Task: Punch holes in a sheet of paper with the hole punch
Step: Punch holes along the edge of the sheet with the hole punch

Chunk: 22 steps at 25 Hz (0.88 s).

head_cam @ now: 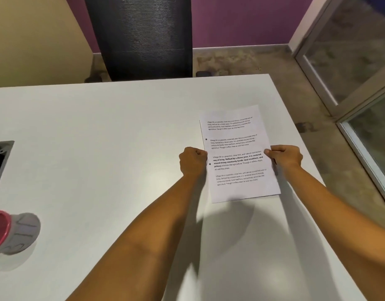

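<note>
A white sheet of paper [238,153] with several printed paragraphs is held just over the right part of the white table [100,148]. Two small round holes show along the sheet's left margin. My left hand [192,160] pinches the left edge at mid-height, and my right hand [286,156] pinches the right edge opposite. Both arms reach in from the bottom of the view. A pink and grey object [12,232], possibly the hole punch, lies at the table's left edge, partly cut off by the frame.
A black mesh office chair [141,38] stands behind the table's far edge. A dark rectangular cable cutout [0,161] is set into the table at far left. The table's right edge runs close beside the paper, with floor and a glass partition [360,83] beyond.
</note>
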Motion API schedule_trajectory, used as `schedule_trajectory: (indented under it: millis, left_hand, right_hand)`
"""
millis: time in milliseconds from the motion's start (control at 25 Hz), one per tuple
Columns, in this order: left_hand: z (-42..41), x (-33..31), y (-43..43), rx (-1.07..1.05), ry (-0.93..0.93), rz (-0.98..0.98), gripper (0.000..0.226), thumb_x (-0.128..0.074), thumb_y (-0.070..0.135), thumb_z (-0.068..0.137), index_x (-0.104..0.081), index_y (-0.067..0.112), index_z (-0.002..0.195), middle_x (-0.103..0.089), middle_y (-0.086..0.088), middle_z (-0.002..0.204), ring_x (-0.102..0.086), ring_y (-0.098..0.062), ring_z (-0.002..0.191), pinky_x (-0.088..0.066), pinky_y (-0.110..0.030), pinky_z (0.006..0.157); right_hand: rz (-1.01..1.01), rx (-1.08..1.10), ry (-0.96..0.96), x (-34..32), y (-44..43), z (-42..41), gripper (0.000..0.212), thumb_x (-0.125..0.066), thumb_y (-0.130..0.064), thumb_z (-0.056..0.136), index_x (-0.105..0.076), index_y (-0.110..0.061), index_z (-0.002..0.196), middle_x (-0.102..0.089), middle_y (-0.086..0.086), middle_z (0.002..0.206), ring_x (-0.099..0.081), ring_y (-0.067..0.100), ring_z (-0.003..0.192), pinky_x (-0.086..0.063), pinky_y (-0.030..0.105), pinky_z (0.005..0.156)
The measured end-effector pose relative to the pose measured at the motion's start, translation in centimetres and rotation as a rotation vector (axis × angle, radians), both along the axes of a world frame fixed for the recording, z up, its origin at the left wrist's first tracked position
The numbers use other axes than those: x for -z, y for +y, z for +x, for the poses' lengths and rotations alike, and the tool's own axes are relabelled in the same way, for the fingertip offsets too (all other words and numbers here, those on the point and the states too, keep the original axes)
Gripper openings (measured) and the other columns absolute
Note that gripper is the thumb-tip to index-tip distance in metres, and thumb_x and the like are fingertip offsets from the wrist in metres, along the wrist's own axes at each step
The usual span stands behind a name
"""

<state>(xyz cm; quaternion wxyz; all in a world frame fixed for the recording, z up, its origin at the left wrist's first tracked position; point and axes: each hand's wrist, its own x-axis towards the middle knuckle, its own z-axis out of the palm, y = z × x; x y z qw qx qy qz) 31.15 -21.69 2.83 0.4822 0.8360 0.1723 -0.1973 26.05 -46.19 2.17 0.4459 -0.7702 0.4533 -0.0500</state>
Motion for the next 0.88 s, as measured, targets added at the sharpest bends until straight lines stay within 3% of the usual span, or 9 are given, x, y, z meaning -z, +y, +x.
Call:
schedule_trajectory:
  millis: [120,280,440,600,800,880]
  left_hand:
    - [0.6,0.8,-0.9,0.033,0.012,0.019,0.022,-0.050,0.003,0.080,-0.068,-0.011,0.083,-0.061,-0.019,0.080,-0.044,-0.023,0.069,-0.041,-0.027,0.065]
    - [0.8,1.6,-1.7,0.042,-0.016,0.021,0.024,-0.051,0.002,0.080,-0.068,-0.014,0.087,-0.068,-0.027,0.089,-0.051,-0.026,0.068,-0.042,-0.029,0.064]
    - [0.9,2.2,-1.8,0.064,-0.040,0.075,0.022,-0.052,0.002,0.080,-0.067,-0.013,0.085,-0.058,-0.019,0.074,-0.044,-0.024,0.064,-0.037,-0.026,0.059]
    - [1.2,2.3,-2.0,0.114,-0.040,0.173,0.009,-0.054,-0.001,0.078,-0.060,-0.007,0.074,-0.052,-0.016,0.073,-0.041,-0.023,0.064,-0.036,-0.028,0.058]
    - [1.5,2.3,-2.3,0.138,-0.030,0.195,0.017,-0.056,-0.006,0.076,-0.067,-0.012,0.087,-0.069,-0.025,0.088,-0.053,-0.028,0.066,-0.041,-0.029,0.059]
    - [1.5,2.4,-2.3,0.144,-0.029,0.209,0.014,-0.056,-0.006,0.077,-0.065,-0.012,0.085,-0.064,-0.021,0.079,-0.051,-0.027,0.063,-0.040,-0.029,0.057]
  right_hand:
    - [-0.015,0.007,0.032,1.1,-0.6,0.6,0.036,-0.082,-0.013,0.075,-0.073,-0.002,0.109,-0.072,0.016,0.113,-0.066,0.027,0.105,-0.043,0.022,0.095]
    - [-0.038,0.014,0.075,2.2,-1.2,1.1,0.032,-0.081,-0.012,0.076,-0.074,-0.003,0.106,-0.073,0.015,0.110,-0.064,0.026,0.111,-0.040,0.019,0.088]
    - [-0.040,0.004,0.110,2.8,-1.2,1.4,0.028,-0.079,-0.014,0.077,-0.075,-0.003,0.102,-0.078,0.004,0.081,-0.066,0.025,0.108,-0.040,0.018,0.087]
    - [-0.094,0.016,0.097,3.3,-1.0,1.4,0.027,-0.081,-0.011,0.076,-0.074,-0.002,0.100,-0.073,0.014,0.109,-0.064,0.028,0.112,-0.044,0.023,0.090]
    - [-0.178,-0.018,0.085,4.0,-0.8,1.3,0.023,-0.081,-0.009,0.075,-0.071,-0.001,0.095,-0.072,0.016,0.104,-0.063,0.031,0.108,-0.050,0.032,0.092]
    - [-0.189,-0.020,0.095,4.0,-1.0,1.3,0.023,-0.081,-0.010,0.076,-0.071,-0.001,0.094,-0.072,0.016,0.104,-0.063,0.031,0.108,-0.051,0.036,0.094]
